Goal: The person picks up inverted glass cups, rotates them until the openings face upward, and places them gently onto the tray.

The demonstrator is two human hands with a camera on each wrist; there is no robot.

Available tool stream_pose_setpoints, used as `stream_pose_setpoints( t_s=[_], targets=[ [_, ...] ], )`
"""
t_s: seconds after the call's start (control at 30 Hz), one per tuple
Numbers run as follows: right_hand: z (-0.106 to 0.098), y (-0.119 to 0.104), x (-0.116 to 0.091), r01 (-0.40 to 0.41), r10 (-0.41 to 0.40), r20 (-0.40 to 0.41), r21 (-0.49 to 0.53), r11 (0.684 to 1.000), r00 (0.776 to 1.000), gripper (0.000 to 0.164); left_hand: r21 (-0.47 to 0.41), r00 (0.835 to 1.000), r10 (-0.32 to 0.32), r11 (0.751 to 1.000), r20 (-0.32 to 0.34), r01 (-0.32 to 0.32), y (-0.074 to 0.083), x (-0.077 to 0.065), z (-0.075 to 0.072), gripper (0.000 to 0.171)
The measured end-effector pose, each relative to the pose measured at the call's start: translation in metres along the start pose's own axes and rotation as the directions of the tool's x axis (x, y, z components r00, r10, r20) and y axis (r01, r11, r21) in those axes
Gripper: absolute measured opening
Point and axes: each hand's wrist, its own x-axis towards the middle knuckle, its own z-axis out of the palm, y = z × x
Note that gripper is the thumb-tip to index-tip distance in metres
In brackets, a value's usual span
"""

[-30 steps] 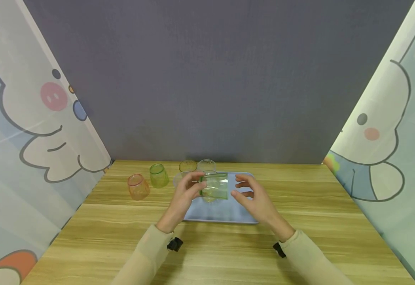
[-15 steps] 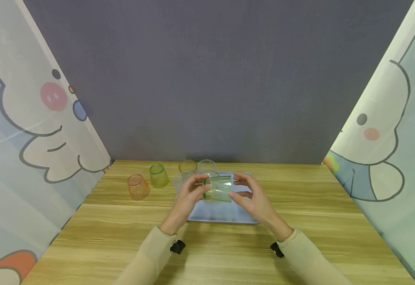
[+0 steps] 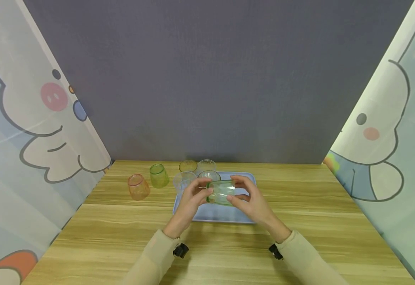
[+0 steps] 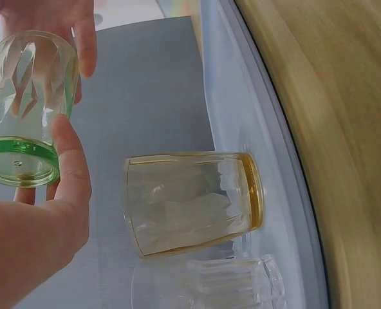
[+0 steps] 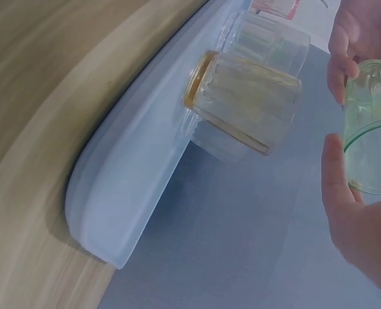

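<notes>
A pale green drinking glass (image 3: 223, 192) lies sideways in mid-air over the light blue tray (image 3: 221, 215). Its thick green base points left and its mouth points right. My left hand (image 3: 193, 200) grips the base end between thumb and fingers. At the mouth end, my right hand (image 3: 249, 200) holds the glass with the thumb in front and fingers above. In the left wrist view the green glass (image 4: 33, 84) shows faceted sides. Just beyond my hands, an amber-tinted glass (image 4: 190, 203) stands upright on the tray, partly hidden in the head view.
Around the tray's back left stand a clear glass (image 3: 184, 180), another amber glass (image 3: 188, 166) and a second clear glass (image 3: 206, 165). Farther left on the wooden table are a green glass (image 3: 159, 177) and an orange glass (image 3: 138, 188). A grey panel (image 3: 214, 87) rises behind.
The held glass has moved right and slightly toward me with my left hand. My right hand has come left from beside it and now grips its mouth end.
</notes>
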Motion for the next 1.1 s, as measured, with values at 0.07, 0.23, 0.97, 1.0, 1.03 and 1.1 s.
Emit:
stream_pose_setpoints(
  t_s=[0.07,0.23,0.97,1.0,1.03,1.1],
  targets=[
    [0.000,0.000,0.000,0.004,-0.004,0.013,0.011,1.000,1.000,0.055,-0.009,1.000,0.001,1.000,-0.003,-0.001,0.001,0.000,0.000,0.047],
    [-0.002,-0.002,-0.001,-0.008,0.005,0.042,0.054,0.999,0.999,0.057,-0.015,1.000,0.005,1.000,0.005,-0.005,0.002,0.000,-0.002,0.045],
    [-0.003,-0.015,0.006,0.109,-0.112,0.024,0.093,0.990,0.993,0.055,0.074,0.990,0.140,0.987,0.028,-0.142,0.020,0.002,-0.008,0.042],
    [-0.003,-0.016,0.006,0.113,-0.116,0.024,0.095,0.989,0.993,0.055,0.086,0.988,0.153,0.984,0.029,-0.155,0.021,0.002,-0.009,0.040],
    [-0.003,-0.018,0.007,0.119,-0.121,0.022,0.096,0.988,0.992,0.055,0.090,0.986,0.164,0.982,0.034,-0.167,0.021,0.002,-0.010,0.040],
    [-0.003,-0.020,0.008,0.129,-0.131,0.017,0.094,0.987,0.991,0.055,0.098,0.981,0.188,0.977,0.044,-0.192,0.024,0.002,-0.011,0.039]
  ],
)
